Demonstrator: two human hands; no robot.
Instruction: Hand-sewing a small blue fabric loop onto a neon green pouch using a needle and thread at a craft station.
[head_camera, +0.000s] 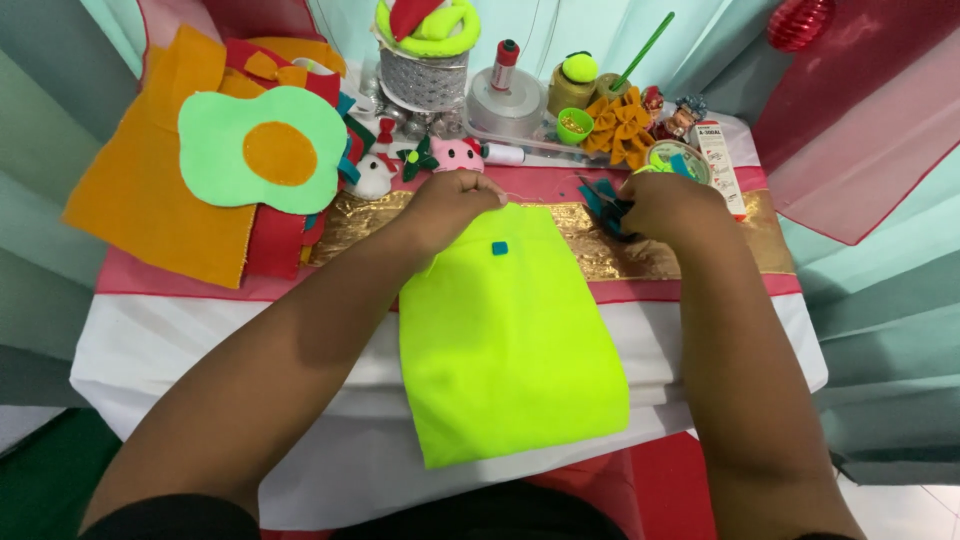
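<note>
A big sheet of bright yellow-green felt (505, 340) lies flat on the bench (200, 340), right in front of the person. Its long side runs from the far edge, up by the hands, back toward the person's body. It sits a little tilted, with the near end swung to the right.

The left hand (450, 205) rests on the far top edge of the felt sheet. Its fingers are curled shut and seem to pinch that edge, though I cannot see the fingertips well. A small teal felt square (499, 248) sits on the sheet just below this hand, so the left hand is the nearer one to it.

The right hand (668, 205) is off the sheet, just past its top right corner. It is closed on some dark teal felt pieces (603, 205). The two hands are apart, with the top edge of the sheet between them.

Far to the left lies a light green felt shape with an orange circle (262, 150), on top of orange felt (150, 200). Behind the hands stand a spool of thread (505, 62) and a small pink cat toy (457, 155).
</note>
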